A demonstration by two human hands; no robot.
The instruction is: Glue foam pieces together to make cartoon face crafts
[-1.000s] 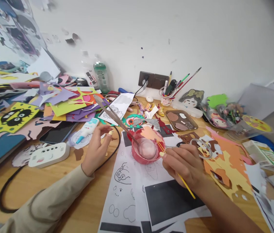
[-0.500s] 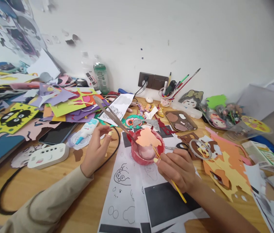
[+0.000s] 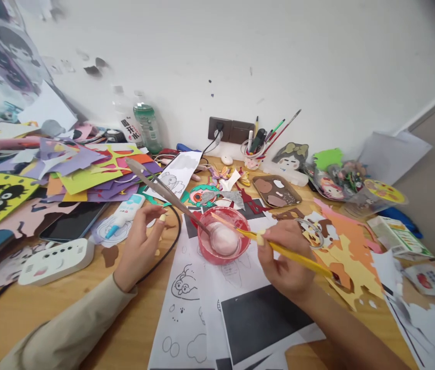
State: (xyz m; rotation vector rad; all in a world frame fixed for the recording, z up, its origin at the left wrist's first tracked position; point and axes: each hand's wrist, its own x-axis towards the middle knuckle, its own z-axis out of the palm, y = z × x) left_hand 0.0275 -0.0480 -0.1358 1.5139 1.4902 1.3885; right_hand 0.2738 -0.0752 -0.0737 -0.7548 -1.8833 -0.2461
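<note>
My right hand (image 3: 286, 259) grips a yellow paintbrush (image 3: 286, 252) whose tip reaches into a small red bowl (image 3: 224, 236) of whitish paste. A metal spoon (image 3: 163, 191) leans in the same bowl, handle pointing up to the left. My left hand (image 3: 140, 244) rests on the wooden desk (image 3: 86, 303) left of the bowl, fingers loosely curled, holding nothing I can see. White sheets with outline drawings (image 3: 186, 303) lie under and before the bowl.
Coloured paper scraps (image 3: 86, 169) pile at the left beside a dark tablet (image 3: 73, 221), a glue tube (image 3: 123, 213) and a white device (image 3: 57, 259). A brush cup (image 3: 253, 154), bottles (image 3: 146, 126), a brown tray (image 3: 277, 190) and orange cut-outs (image 3: 340, 246) crowd the back and right.
The orange paper piece that sat over the bowl is no longer there. My right hand has swung the brush flatter, its tip in the bowl. The view shifted slightly right.
</note>
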